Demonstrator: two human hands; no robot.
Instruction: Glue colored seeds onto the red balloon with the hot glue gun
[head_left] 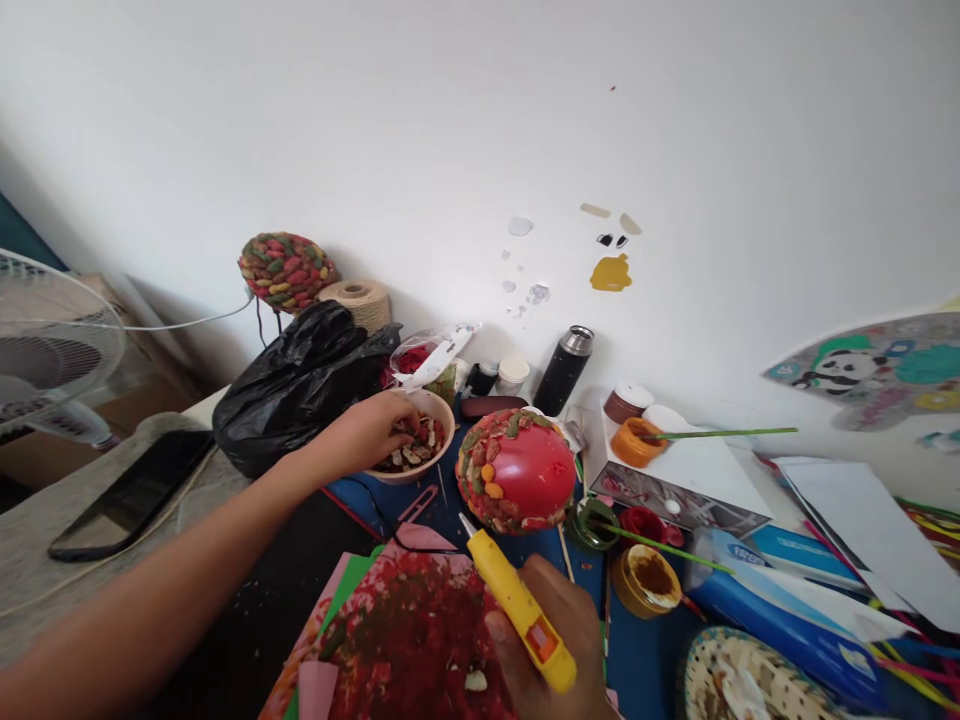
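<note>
My left hand [379,428] reaches into a pale bowl [448,428] of small shell-like pieces [407,457] in brown, red and cream. Its fingers are curled together, and whatever they pinch is hidden. In my right hand [559,620] is a yellow hot glue gun [510,590], its metal tip pointing up and left toward a red ball [532,470], apart from it. Painted red, green and orange shell pieces cover the ball's left side, top and lower edge; smooth red surface shows at the right. Below it lies a red-smeared sheet [420,630].
Open paint jars, green [592,527] and ochre [646,580], stand right of the ball, near a brush [675,545]. Behind are a black flask [562,372] and a white box [660,470]. A black plastic bag [300,385], phone [135,490] and fan [56,340] are left.
</note>
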